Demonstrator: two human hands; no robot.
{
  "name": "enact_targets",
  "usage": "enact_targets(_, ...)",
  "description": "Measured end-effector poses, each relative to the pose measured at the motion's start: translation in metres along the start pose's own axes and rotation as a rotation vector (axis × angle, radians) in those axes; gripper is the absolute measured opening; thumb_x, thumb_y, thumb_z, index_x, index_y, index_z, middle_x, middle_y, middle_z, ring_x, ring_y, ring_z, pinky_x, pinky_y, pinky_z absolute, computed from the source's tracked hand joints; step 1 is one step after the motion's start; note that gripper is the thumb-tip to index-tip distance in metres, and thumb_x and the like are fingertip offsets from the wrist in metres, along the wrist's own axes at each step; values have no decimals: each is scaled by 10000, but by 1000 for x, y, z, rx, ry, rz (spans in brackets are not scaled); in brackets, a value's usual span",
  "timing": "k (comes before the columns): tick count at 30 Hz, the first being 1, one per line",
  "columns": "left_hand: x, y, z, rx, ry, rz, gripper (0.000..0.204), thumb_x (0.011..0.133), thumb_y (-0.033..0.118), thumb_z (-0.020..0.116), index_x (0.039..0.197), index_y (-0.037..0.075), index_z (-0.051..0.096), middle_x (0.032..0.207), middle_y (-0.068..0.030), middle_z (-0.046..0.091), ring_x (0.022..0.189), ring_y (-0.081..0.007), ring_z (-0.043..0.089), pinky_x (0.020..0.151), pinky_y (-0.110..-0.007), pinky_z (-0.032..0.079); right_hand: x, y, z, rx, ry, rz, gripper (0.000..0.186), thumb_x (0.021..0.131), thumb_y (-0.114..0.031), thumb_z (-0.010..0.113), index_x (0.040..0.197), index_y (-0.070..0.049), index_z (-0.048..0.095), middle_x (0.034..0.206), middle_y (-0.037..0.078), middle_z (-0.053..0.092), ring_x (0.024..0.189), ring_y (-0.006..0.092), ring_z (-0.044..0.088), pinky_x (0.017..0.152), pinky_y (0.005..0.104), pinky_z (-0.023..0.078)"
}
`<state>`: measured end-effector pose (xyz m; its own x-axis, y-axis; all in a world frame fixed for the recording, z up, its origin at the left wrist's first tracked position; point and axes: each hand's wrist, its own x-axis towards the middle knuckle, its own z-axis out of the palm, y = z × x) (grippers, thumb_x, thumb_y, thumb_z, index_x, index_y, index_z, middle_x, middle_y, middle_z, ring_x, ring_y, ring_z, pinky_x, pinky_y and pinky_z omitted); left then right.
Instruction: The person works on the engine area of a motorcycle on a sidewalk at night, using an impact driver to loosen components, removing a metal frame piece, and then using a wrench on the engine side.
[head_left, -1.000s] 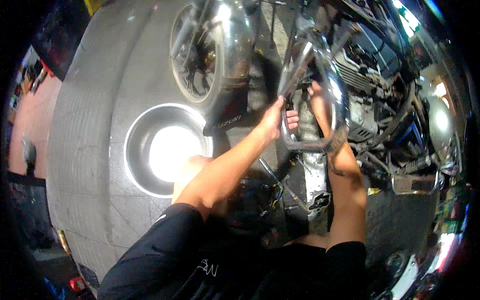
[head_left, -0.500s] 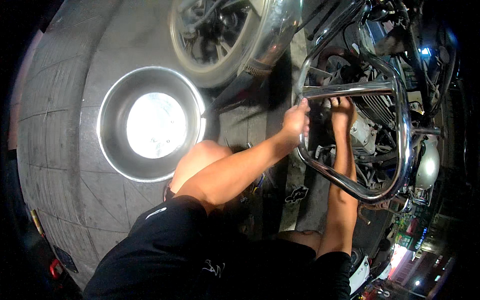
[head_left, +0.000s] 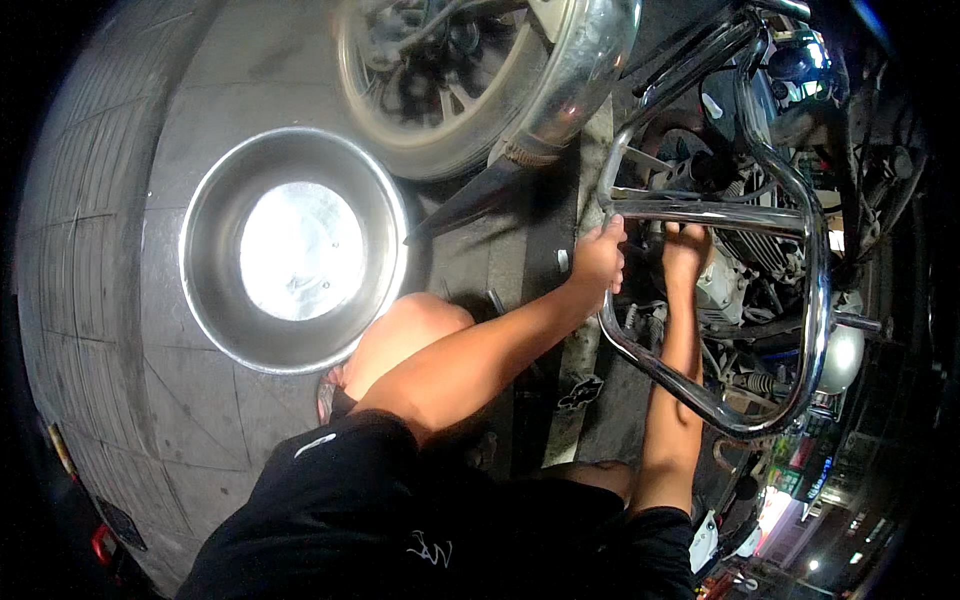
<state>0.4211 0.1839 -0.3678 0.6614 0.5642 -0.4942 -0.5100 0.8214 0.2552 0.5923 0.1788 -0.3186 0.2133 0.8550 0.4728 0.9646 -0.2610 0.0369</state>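
My left hand (head_left: 598, 258) is wrapped around the left tube of a chrome crash bar (head_left: 818, 310) on a motorcycle, close to where its cross tube joins. Reaching inside the frame of that bar, my right hand (head_left: 687, 252) is beside the light-grey engine case (head_left: 722, 285). Its fingers are curled just below the cross tube. Their tips are partly hidden, and what they hold cannot be made out. Finned engine metal and dark hoses lie around this hand.
A wide metal basin (head_left: 390, 285) stands on the grey tiled floor at my left. Above it is the motorcycle's front wheel (head_left: 400, 150) with a shiny fender (head_left: 575, 95). My bent knee (head_left: 415, 325) comes close to the basin's rim.
The view has shifted a little, so the basin appears farther left and the crash bar slightly lower and to the right. Both hands keep their places on the motorcycle.
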Motion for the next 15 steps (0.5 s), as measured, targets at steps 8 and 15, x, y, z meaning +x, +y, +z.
enact_targets(8, 3, -7, -5, -71, -26, 37, 441, 929, 504, 505, 966, 64, 517, 556, 2, 409, 372, -101, 388, 322, -261, 308, -6, 26, 20, -145, -29, 72, 224, 802, -161, 652, 967, -9, 665, 913, 180, 684, 806, 332, 644, 743, 396, 478)
enact_targets(15, -3, 7, -14, 40, -17, 46, 430, 946, 487, 463, 961, 62, 525, 548, -4, 405, 355, -102, 375, 306, -266, 321, -9, 14, 18, -91, 38, -18, 222, 751, -169, 663, 867, 18, 636, 851, 207, 653, 809, 401, 617, 702, 412, 480)
